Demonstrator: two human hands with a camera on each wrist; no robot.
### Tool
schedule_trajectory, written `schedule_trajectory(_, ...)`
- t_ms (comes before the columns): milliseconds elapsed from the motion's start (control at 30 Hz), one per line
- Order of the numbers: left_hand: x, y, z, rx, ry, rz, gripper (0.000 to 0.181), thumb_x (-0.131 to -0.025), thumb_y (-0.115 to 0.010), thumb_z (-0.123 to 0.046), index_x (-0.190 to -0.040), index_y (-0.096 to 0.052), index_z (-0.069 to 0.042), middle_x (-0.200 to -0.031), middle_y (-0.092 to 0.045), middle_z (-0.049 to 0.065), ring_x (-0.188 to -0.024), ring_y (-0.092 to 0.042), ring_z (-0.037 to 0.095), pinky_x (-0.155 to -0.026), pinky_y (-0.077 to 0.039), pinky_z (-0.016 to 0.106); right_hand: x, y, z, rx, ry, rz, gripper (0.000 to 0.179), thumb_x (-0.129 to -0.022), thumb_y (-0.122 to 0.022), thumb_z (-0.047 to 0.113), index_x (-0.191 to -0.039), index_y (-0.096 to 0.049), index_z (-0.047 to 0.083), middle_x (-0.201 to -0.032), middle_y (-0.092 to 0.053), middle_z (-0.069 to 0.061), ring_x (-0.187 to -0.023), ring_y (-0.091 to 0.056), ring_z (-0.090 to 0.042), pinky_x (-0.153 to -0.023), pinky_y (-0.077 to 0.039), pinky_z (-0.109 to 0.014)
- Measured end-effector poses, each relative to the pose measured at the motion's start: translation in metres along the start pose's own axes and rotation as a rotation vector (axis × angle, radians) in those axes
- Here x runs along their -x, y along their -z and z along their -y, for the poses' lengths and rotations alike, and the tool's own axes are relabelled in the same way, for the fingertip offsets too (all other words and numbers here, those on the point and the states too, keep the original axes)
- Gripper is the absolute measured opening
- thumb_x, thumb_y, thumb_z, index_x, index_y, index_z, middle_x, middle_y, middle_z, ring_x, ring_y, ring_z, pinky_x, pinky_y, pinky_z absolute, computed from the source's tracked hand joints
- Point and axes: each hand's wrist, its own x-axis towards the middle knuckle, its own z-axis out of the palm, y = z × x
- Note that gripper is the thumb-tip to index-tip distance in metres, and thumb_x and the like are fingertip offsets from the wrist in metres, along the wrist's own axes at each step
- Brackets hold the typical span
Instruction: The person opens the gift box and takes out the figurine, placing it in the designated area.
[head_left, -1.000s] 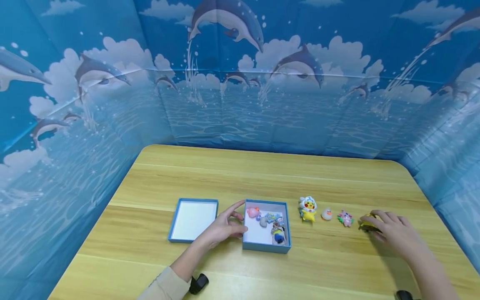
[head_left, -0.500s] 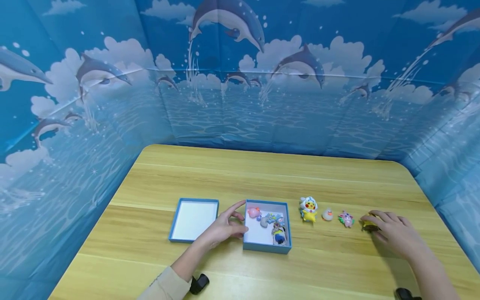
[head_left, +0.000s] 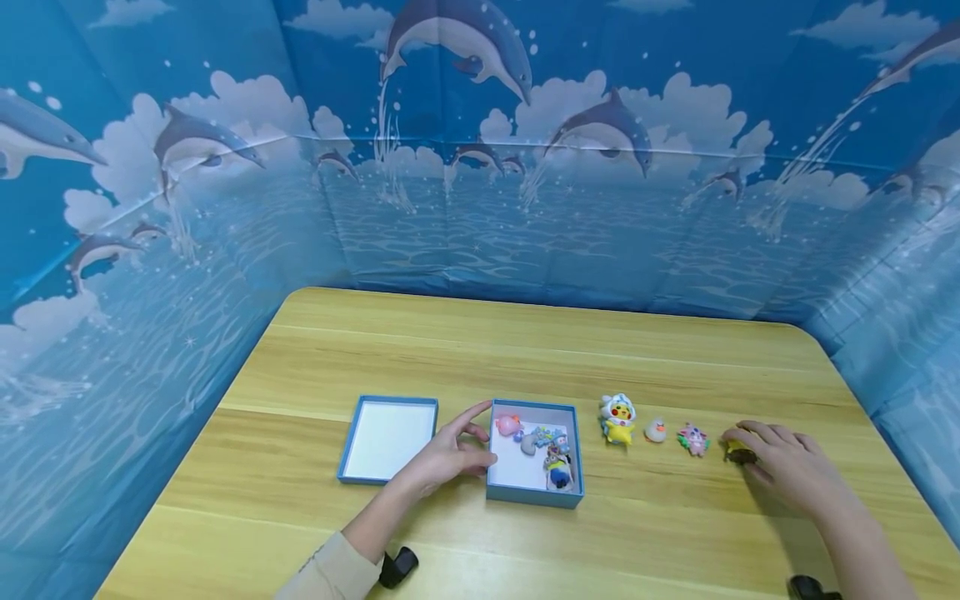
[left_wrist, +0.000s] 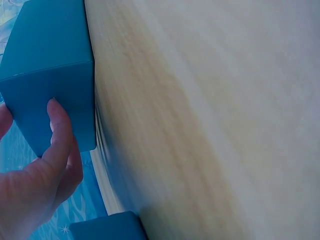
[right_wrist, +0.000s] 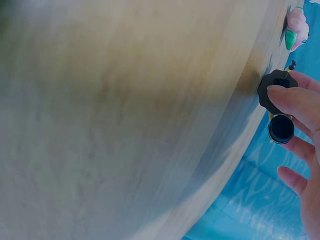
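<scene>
My left hand (head_left: pixel 441 461) lies against the left wall of an open blue box (head_left: pixel 534 497); its fingers touch the outside of that wall, as the left wrist view also shows. Inside the box are a pink toy (head_left: pixel 507 425), a grey curved piece (head_left: pixel 527 445), small blue pieces and a blue-and-yellow figure (head_left: pixel 558 473). At the right, my right hand (head_left: pixel 787 462) pinches a small black-and-yellow toy (right_wrist: pixel 274 90). In the right wrist view the thumb presses its black scalloped disc, with a black round part below. Part of the toy is hidden by the fingers.
A blue-edged lid (head_left: pixel 390 442) with a white inside lies left of the box. Right of the box stand a yellow Pikachu figure (head_left: pixel 618 419), a white duck (head_left: pixel 656 431) and a pink-and-green toy (head_left: pixel 693 440). A dolphin-print curtain (head_left: pixel 480 208) surrounds the table.
The black-and-yellow toy has turned slightly in my right hand, showing more of its dark side. My left hand and the box keep their places.
</scene>
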Motion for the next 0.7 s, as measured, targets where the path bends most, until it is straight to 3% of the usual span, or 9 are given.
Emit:
schedule_trajectory(333,0.0013,-0.0008,-0.0015,0.01,-0.007,0.008,0.078,-0.079,-0.065,0.002,-0.144,-0.027,-0.017,-0.111,-0.043,0.018,-0.076,-0.059,0.015,-0.08,-0.055,0.04,-0.0007,0.0003,0.0014,-0.031,-0.034,0.056,0.048,-0.07,-0.076,0.009,-0.113,-0.055,0.017,-0.118,-0.052,-0.013,-0.102,-0.049,-0.038,-0.073,-0.043,-0.058)
schedule_trajectory(700,0.0011,-0.0008,-0.0019,0.003,-0.003,0.0,0.078,-0.078,-0.066,0.002,-0.144,-0.028,-0.018,-0.112,-0.043,0.019,-0.077,-0.059,0.017,-0.08,-0.055,0.04,-0.001,-0.0024,0.0017,-0.031,-0.041,0.033,0.048,-0.071,-0.075,0.011,-0.114,-0.053,0.015,-0.118,-0.051,-0.014,-0.102,-0.05,-0.038,-0.073,-0.043,-0.057)
